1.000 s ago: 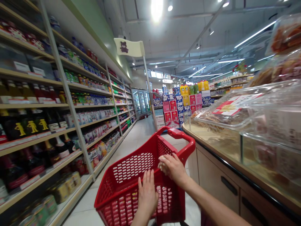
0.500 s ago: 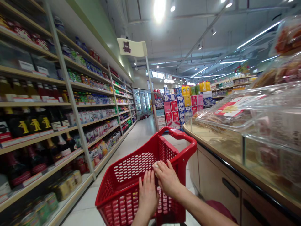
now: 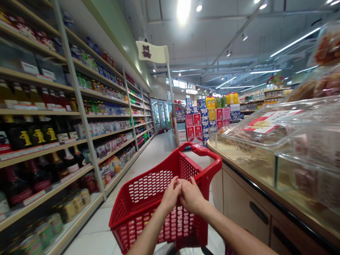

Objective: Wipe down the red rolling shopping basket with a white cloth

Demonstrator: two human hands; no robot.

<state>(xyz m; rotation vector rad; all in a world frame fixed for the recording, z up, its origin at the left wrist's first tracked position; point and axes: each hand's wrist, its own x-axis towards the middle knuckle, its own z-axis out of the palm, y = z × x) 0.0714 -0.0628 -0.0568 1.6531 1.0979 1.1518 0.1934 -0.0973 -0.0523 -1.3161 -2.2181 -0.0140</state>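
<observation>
Head view: left hand (image 3: 171,194) and right hand (image 3: 191,195) pressed together over the red cart (image 3: 195,232).
Fingers curl inward; whether they pinch anything, I cannot tell.

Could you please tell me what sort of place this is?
Most likely a supermarket: there's a red shopping cart, shelves of bottles and cans, and glass-fronted cabinets beyond.

Pale tiled floor (image 3: 159,148), green wall (image 3: 107,26), long shelves (image 3: 106,115), ceiling light (image 3: 183,10) (glaring)
</observation>
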